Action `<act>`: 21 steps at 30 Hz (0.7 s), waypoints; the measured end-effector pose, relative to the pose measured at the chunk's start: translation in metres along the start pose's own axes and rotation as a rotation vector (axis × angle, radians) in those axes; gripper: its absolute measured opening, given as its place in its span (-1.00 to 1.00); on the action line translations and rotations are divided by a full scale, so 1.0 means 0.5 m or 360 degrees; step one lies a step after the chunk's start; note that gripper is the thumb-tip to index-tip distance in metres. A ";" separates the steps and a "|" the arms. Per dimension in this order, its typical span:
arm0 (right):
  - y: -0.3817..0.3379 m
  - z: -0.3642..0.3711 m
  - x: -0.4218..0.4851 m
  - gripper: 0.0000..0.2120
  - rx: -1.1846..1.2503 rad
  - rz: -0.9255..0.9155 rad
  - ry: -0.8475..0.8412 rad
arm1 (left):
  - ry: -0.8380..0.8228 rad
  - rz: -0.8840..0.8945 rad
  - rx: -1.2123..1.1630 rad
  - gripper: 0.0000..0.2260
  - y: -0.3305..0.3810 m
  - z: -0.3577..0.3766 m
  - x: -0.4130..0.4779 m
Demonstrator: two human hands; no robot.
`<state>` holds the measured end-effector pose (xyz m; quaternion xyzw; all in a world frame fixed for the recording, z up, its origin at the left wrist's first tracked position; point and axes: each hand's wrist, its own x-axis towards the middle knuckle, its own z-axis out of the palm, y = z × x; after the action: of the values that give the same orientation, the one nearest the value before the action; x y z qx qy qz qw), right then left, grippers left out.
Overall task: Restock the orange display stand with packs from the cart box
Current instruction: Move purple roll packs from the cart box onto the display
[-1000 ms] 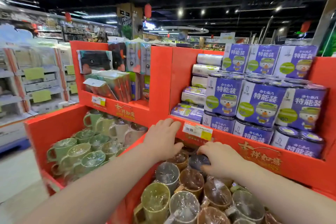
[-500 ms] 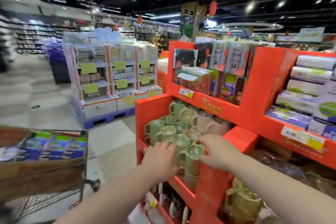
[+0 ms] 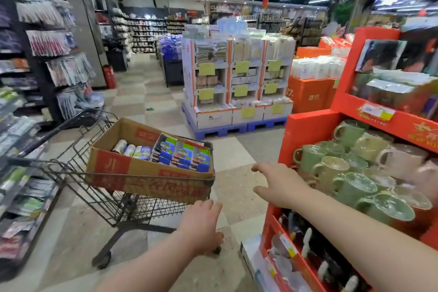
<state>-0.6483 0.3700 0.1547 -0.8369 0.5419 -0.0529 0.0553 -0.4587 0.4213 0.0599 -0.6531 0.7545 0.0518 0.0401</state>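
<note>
Blue-and-green packs (image 3: 182, 157) in the cart box (image 3: 142, 169), stood on edge in a tight row at its right end, printed faces toward the viewer; long axis near upright, tops leaning slightly back. Probably packed that way to fit side by side and lift out singly by the top edge. Beside them, to the left, pale rolls (image 3: 129, 149) lying down, long axis roughly along the box floor and away from the viewer. Box seated across the wire cart (image 3: 71, 173), open top up, within easy reach. Left grip (image 3: 201, 225) empty, fingers loosely curved, hovering at the cart's near corner; contact with the rim impossible to tell. Right grip (image 3: 279, 185) empty too, fingers spread and straight, reaching toward the box, apart from it. Behind the right forearm, the orange display stand (image 3: 308, 130), lower bin full of green and beige mugs (image 3: 350, 185). Judged: reach for a pack under way, nothing lifted yet.
</note>
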 end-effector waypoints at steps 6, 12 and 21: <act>-0.085 0.103 0.108 -0.53 0.0055 -0.0147 -0.0221 | -0.0037 -0.0222 -0.0085 -0.42 -0.132 0.023 -0.010; -0.126 0.208 0.225 -0.58 0.0015 -0.0268 -0.0471 | 0.0022 -0.0452 -0.0040 -0.47 -0.263 -0.011 0.061; -0.111 0.294 0.435 -0.60 0.0009 -0.0368 -0.0767 | 0.0111 -0.0592 -0.0048 -0.45 -0.402 -0.097 0.266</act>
<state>-0.4878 0.1992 0.0238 -0.8816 0.4137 0.1404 0.1786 -0.2785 0.2559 0.0859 -0.7833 0.6207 0.0320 0.0131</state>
